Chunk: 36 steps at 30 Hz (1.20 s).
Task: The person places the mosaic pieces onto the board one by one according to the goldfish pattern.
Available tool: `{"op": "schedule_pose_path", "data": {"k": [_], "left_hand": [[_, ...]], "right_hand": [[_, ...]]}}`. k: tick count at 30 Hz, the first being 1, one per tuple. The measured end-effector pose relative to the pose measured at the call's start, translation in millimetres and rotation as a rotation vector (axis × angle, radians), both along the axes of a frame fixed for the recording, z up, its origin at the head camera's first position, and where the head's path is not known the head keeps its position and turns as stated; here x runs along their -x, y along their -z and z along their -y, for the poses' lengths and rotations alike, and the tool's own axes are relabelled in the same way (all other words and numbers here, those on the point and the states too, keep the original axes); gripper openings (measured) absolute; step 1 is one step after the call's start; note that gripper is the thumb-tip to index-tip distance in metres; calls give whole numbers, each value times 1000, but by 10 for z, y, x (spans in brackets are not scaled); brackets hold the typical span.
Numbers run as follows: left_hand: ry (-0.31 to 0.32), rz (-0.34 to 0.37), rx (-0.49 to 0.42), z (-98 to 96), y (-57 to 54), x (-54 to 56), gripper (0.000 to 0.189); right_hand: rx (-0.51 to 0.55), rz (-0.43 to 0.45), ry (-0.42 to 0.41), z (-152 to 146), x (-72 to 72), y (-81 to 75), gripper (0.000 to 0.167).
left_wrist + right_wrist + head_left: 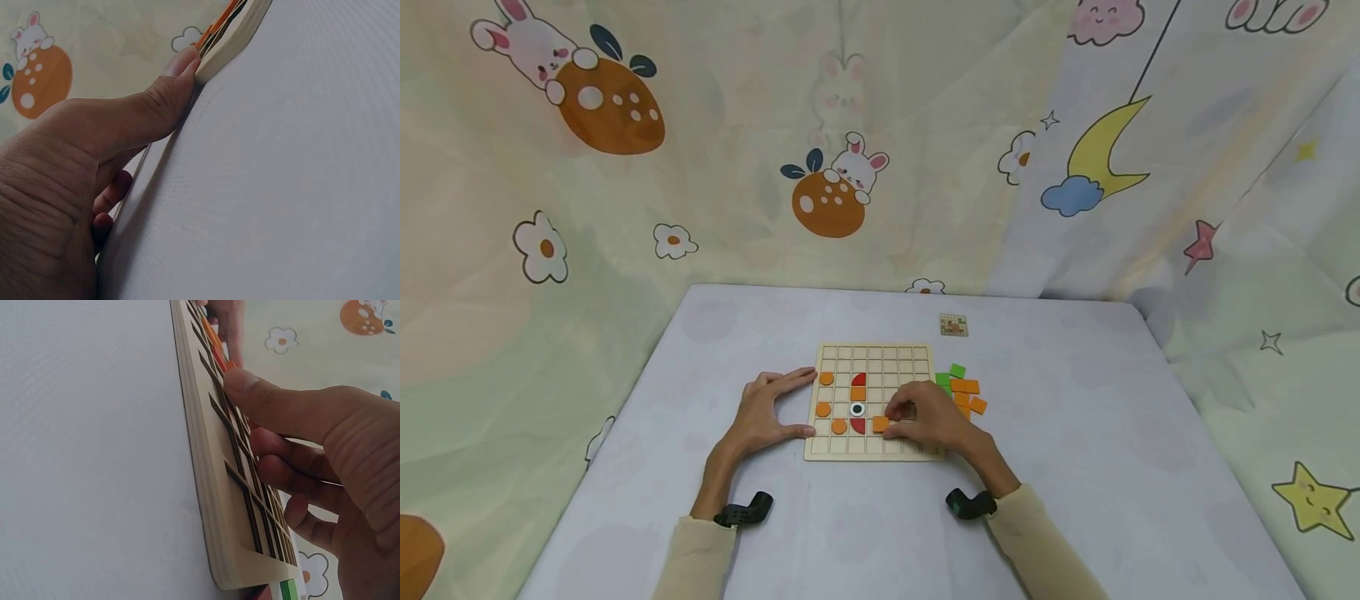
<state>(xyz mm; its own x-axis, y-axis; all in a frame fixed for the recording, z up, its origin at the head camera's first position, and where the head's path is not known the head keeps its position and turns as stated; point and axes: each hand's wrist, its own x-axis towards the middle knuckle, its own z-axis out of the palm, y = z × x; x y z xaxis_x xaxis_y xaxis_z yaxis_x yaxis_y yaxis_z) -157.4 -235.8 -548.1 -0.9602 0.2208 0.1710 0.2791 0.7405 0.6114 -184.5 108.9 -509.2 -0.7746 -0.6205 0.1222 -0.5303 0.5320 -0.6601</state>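
One tabletop (850, 533): cloth-covered, pale; plain cloth between the board's near edge and the person.
Gridded wooden board (872, 457): mid-tabletop, well in from both side edges; uncovered cells in the two farthest rows and along the nearest row.
Right hand (928, 412): over the board's right half; thumb and forefinger pinch the held tile, other fingers curled in.
Left hand (767, 410): thumb and fingertips spread against the board's left edge; no piece grasped.
Loose tiles, orange (965, 387) and green (957, 371): grouped off the board's right edge.
Picture card (954, 325): beyond the board's far right corner, toward the tabletop's far edge.
Held tile (881, 425), orange, square: second row from the near edge, left of the right fingertips; no longer axis evident; right hand nearer, left well apart; seated or lifted, cannot tell.
Red quarter-circles, two: the nearer (858, 426) just left of the held tile, narrow gap between; the farther (859, 379) in the third row from the far edge.
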Motion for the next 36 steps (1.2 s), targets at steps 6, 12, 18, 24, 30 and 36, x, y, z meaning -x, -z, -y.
{"op": "schedule_pose_path", "data": {"k": [6, 12, 18, 24, 30, 36], "left_hand": [[-11, 9, -1, -2, -17, -6, 100], [-6, 5, -3, 0, -15, -7, 99], [-4, 6, -3, -1, -15, -11, 99], [2, -2, -2, -1, 4, -1, 100], [-3, -1, 13, -4, 26, 7, 99], [-3, 3, 7, -10, 4, 5, 100]], "right_hand": [[-8, -3, -2, 31, 1, 13, 22], [-21, 15, 14, 63, -16, 17, 22], [-25, 22, 13, 75, -30, -2, 23], [-35, 28, 9, 94, -37, -7, 23], [-37, 23, 4, 104, -32, -5, 24], [-39, 13, 9, 116, -13, 17, 24]]}}
